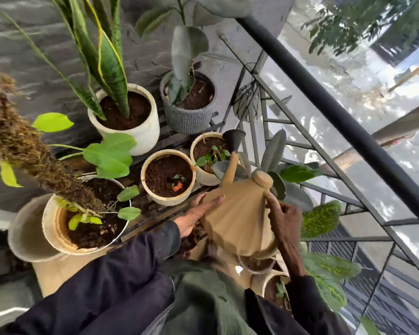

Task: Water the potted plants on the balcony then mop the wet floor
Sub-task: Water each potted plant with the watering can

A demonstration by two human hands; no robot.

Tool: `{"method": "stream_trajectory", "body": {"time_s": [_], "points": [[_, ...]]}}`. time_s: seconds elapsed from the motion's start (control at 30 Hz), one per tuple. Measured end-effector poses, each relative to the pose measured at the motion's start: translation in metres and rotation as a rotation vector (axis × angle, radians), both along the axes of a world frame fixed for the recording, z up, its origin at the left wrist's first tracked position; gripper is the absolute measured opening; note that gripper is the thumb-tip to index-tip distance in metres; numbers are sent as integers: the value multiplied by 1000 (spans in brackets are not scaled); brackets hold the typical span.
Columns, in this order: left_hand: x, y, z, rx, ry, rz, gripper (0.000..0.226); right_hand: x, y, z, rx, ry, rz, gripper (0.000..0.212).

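**Watering can tipped over the small pots**

Head view: at centre, the tan ribbed watering can (240, 213) is held by both hands, left hand (198, 211) spread flat on its side, right hand (286, 221) curled around the handle. Its black rose (234, 139) hangs over a cream pot (205, 155) of soil and seedlings. The black railing (336, 112) closes the right.
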State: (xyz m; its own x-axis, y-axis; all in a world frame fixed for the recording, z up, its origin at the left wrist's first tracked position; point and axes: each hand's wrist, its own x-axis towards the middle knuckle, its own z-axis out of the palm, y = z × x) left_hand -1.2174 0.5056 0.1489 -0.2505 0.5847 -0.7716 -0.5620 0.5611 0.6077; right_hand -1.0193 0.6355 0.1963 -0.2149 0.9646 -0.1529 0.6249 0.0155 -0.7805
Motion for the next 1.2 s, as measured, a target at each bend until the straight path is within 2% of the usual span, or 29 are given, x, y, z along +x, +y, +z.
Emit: {"method": "stream_trajectory", "body": {"time_s": [0.07,0.13,0.23,0.4,0.5,0.6,0.67,0.83,0.97,1.2], "points": [[-6,3,5,-11,-33,36,124,-17,15,8,-9,-2,67,73],[-13,9,-4,-16,-70,36,119,-34,31,14,-9,-16,137,73],[-20,16,-16,-25,-120,52,97,-59,53,27,5,-64,220,73],[-15,31,31,-22,-166,126,65,-93,86,51,10,-156,377,75],[-12,42,32,-44,-185,178,66,-110,105,58,-14,-208,435,61],[-12,56,33,-73,-205,219,79,-124,124,62,-30,-244,462,40],[-12,64,35,-65,-207,232,74,-131,132,66,-6,-267,492,27],[-15,78,42,-73,-205,261,53,-143,149,74,-15,-285,537,24],[-15,86,48,-93,-214,281,63,-151,159,77,-27,-280,554,17],[-15,95,51,-99,-200,315,63,-158,171,81,-30,-293,590,17]]}}
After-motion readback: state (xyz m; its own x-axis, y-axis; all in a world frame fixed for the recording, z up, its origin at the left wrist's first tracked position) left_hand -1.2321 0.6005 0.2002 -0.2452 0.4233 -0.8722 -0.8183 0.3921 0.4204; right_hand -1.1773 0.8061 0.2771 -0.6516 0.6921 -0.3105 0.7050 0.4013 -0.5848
